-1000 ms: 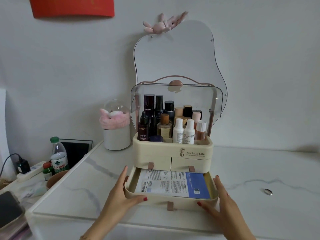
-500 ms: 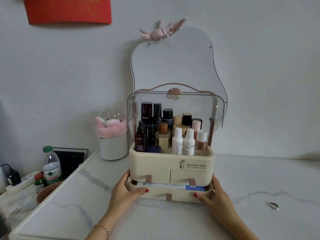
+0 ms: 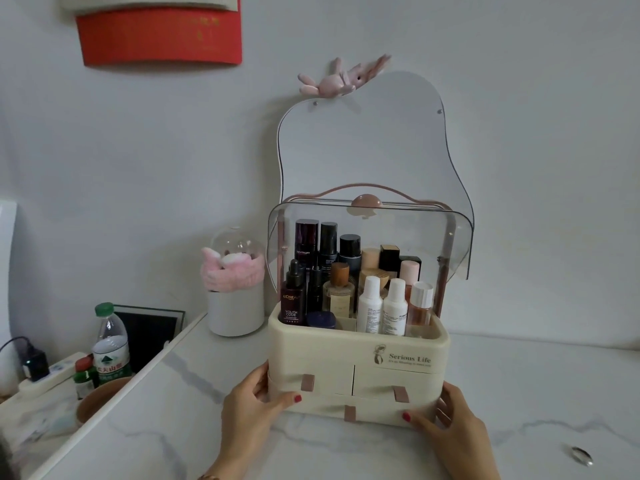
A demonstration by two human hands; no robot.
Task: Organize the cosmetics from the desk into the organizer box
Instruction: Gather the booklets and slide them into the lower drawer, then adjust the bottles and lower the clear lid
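The organizer box [image 3: 356, 362] stands tall, its front facing the person. Spread fingers [image 3: 258, 388] of both hands press the bottom drawer [image 3: 349, 408] between them.

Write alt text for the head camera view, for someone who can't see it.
Two hands, left and right, press against the closed bottom drawer of a cream organizer on a marble desk. Its top tray holds upright bottles under a raised clear lid.

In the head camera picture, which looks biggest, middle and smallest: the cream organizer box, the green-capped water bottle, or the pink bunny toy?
1. Cream organizer box
2. Green-capped water bottle
3. Pink bunny toy
The bottle and bunny look close in size.
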